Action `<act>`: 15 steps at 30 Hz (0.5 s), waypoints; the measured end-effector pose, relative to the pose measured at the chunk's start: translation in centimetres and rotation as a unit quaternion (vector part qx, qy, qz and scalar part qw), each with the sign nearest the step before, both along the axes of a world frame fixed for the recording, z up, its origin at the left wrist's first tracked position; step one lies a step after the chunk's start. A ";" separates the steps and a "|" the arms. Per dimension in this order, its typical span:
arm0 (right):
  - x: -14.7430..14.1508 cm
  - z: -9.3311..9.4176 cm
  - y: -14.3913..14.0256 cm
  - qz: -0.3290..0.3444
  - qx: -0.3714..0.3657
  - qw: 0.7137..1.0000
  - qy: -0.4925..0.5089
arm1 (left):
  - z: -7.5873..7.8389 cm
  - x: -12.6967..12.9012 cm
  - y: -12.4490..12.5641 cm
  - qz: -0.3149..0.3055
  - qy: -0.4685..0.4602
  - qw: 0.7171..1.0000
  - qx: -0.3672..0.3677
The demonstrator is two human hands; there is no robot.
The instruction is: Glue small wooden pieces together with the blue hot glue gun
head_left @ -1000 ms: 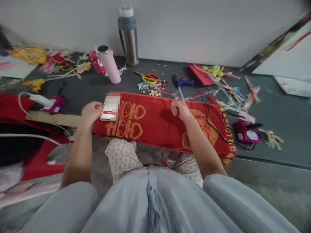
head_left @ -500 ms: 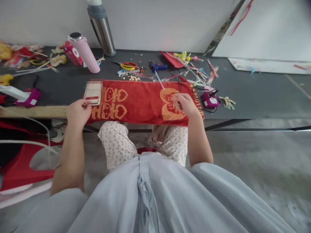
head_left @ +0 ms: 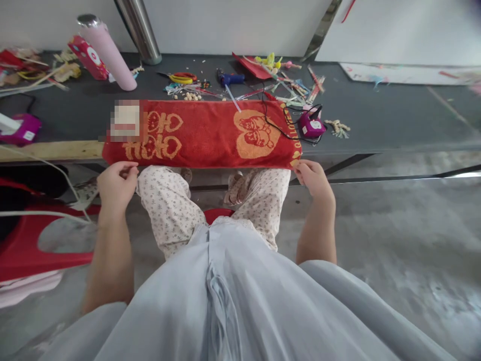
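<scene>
A red towel (head_left: 210, 133) with orange patterns lies stretched along the table's front edge, its near side slightly over the edge. My left hand (head_left: 117, 186) is closed in a pinch at the towel's front edge near its left end. At the front right corner, my right hand (head_left: 314, 178) pinches the towel between thumb and fingers. On the towel's left end rests a flat, pale rectangular item (head_left: 126, 119), pixelated so its kind does not show. A black cord (head_left: 274, 124) runs across the towel's right end.
Behind the towel lie a blue glue gun (head_left: 231, 78), scissors (head_left: 182, 77), small beads (head_left: 192, 96) and coloured strips (head_left: 296, 87). A pink bottle (head_left: 108, 55) and a steel flask (head_left: 141, 32) stand back left. A purple box (head_left: 311, 124) sits right; a red stool (head_left: 22, 240) stands lower left.
My left hand has left the pale item and come down to the towel's front edge. My right hand has moved from the heart pattern to the front right corner. The view has shifted.
</scene>
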State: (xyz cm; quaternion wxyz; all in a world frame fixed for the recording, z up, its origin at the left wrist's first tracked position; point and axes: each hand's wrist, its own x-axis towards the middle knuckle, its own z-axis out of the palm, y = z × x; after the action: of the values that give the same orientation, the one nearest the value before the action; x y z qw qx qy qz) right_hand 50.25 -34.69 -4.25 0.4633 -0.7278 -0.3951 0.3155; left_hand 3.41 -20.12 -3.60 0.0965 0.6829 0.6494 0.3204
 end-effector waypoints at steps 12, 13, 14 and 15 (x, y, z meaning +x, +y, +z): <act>1.5 -7.8 -4.8 -0.058 -0.173 0.966 -0.181 | -1.9 -1.2 -2.4 0.026 -0.083 0.996 0.017; 1.5 -8.5 -5.4 -0.059 -0.195 0.959 -0.198 | -2.5 -1.5 -2.8 0.029 -0.082 0.996 0.011; 1.6 -9.2 -6.0 -0.065 -0.215 0.951 -0.214 | -3.1 -1.7 -3.2 0.033 -0.071 0.997 0.006; 1.7 -9.8 -6.6 -0.071 -0.232 0.943 -0.228 | -3.6 -1.8 -3.6 0.034 -0.048 0.998 -0.003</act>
State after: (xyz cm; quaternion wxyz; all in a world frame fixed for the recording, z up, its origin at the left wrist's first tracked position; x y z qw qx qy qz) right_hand 51.94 -41.31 -14.02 0.2003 -0.8939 -0.3529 0.1906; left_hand 1.57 -23.70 -7.19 0.1186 0.6441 0.6678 0.3536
